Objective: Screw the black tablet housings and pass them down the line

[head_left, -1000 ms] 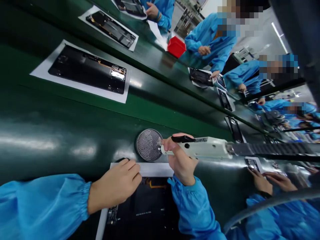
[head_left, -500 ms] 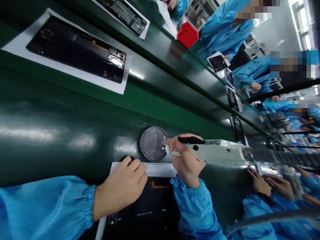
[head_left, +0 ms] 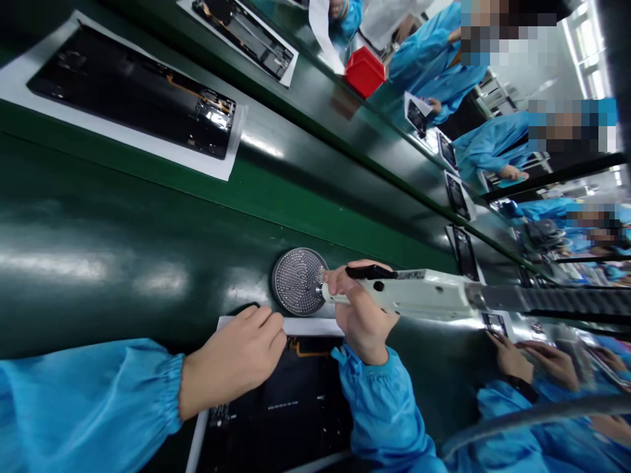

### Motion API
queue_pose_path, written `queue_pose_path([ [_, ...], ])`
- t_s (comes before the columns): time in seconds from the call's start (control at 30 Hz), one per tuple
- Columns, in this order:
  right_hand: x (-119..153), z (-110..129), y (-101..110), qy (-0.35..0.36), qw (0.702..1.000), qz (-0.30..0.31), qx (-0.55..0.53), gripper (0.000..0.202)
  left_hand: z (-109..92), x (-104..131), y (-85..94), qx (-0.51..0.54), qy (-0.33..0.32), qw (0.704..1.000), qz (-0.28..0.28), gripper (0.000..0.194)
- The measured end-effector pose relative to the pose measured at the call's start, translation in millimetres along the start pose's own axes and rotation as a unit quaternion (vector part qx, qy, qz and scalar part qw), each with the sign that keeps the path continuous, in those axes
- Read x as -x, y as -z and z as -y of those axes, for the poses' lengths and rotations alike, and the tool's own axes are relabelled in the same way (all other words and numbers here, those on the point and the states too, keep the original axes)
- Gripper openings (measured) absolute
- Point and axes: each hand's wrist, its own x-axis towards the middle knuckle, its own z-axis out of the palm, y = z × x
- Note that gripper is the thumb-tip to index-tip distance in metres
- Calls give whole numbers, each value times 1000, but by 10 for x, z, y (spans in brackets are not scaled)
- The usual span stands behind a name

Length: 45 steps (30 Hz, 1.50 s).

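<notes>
My right hand is wrapped round a white electric screwdriver, whose tip end is over the right side of a round grey dish full of tiny screws. Just below the dish lies a black device panel on white paper, with an orange flex strip near its top. My left hand rests over the upper left of this panel, back of the hand up, fingers curled in. What its fingertips hold, if anything, is hidden.
Another black panel lies on white paper at the upper left. Beyond the divider stand a red bin and more devices. A co-worker's hands are at the right, near a grey hose. Several people in blue sit across.
The view has shifted slightly, and my hands, screwdriver and dish appear a little further left. Across the line, a person's hand has lifted a device and its paper. My grip looks the same.
</notes>
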Motion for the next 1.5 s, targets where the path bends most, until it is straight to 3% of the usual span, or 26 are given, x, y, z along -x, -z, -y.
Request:
queue_pose_path([
  [0.1,-4,16,-23,2,998,-30,-54,17,8,-3,-6,-3,2,1000,-2,16],
  [0.33,-21,15,-53,5,998,-34,-51,18,21,2,-10,47,34,998,17,19],
  [0.5,18,196,29,37,998,-26,-47,21,51,-57,26,81,60,993,55,22],
  [0.7,286,426,164,52,996,-2,-68,21,34,-149,17,73,-11,995,64,17],
  [0.83,449,352,198,44,997,34,-54,22,29,-141,-62,64,-26,996,54,17],
  [1.1,538,206,199,44,998,45,-28,22,49,-126,-129,25,-48,998,21,26],
  [1.27,567,206,169,38,997,57,-32,21,31,-101,-101,12,-79,996,30,19],
  [1.5,640,177,171,10,997,71,-7,19,-46,-89,35,-30,-93,993,60,24],
])
